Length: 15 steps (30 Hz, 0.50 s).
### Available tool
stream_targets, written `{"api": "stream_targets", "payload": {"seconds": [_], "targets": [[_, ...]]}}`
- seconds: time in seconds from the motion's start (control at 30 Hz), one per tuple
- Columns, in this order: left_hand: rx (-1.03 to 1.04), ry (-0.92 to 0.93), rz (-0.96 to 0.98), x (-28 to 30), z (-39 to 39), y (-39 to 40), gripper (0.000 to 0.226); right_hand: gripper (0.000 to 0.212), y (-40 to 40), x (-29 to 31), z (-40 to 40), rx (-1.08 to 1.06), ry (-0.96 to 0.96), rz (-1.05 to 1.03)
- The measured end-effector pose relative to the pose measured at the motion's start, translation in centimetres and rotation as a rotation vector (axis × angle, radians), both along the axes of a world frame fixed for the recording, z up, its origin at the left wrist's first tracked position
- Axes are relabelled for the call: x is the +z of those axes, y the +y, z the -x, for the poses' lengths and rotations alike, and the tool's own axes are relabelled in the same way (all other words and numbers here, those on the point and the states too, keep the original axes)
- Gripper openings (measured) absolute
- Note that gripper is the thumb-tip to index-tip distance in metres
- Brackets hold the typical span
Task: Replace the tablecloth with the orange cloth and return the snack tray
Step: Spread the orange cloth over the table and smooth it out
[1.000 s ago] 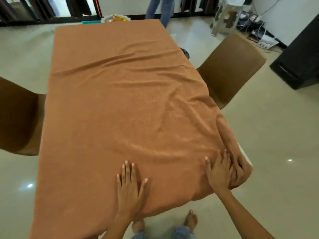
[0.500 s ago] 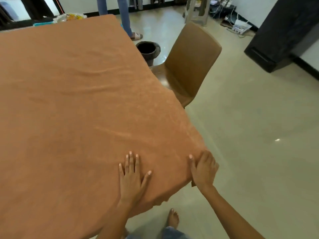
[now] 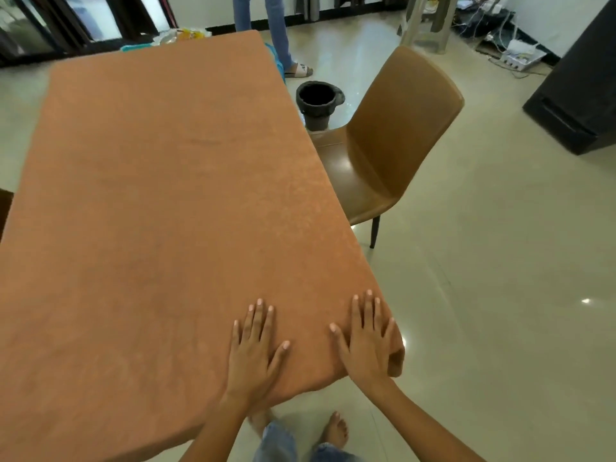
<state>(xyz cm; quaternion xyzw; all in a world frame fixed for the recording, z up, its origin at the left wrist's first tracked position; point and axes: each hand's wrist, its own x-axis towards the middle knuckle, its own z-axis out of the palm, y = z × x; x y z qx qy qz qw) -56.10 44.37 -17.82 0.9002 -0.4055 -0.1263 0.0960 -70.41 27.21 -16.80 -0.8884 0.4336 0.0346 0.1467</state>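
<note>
Head view showed the left hand (image 3: 255, 353) and right hand (image 3: 365, 341) lying flat, fingers straight and spread, palms pressed on the orange cloth (image 3: 173, 208) and gripping nothing. The cloth stretched smooth from under both palms to the table's far end, its corner drooping just beside the right hand. Beyond that hand stood a brown chair (image 3: 393, 135) and a dark bin (image 3: 316, 101).
</note>
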Motion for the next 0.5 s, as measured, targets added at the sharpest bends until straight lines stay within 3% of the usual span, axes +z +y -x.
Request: {"api": "stream_targets", "payload": {"seconds": [0.07, 0.27, 0.5], "targets": [[0.004, 0.005, -0.039, 0.1, -0.1, -0.1, 0.072, 0.076, 0.7, 0.3, -2.2, 0.030, -0.034, -0.015], [0.003, 0.053, -0.046, 1.0, -1.1, 0.3, 0.061, 0.064, 1.3, 0.3, -6.5, 0.385, 0.006, -0.025], [0.311, 0.008, -0.087, 1.3, -2.7, 10.9, 0.059, 0.072, 0.4, 0.1, -5.4, 0.437, -0.051, 0.007]]}}
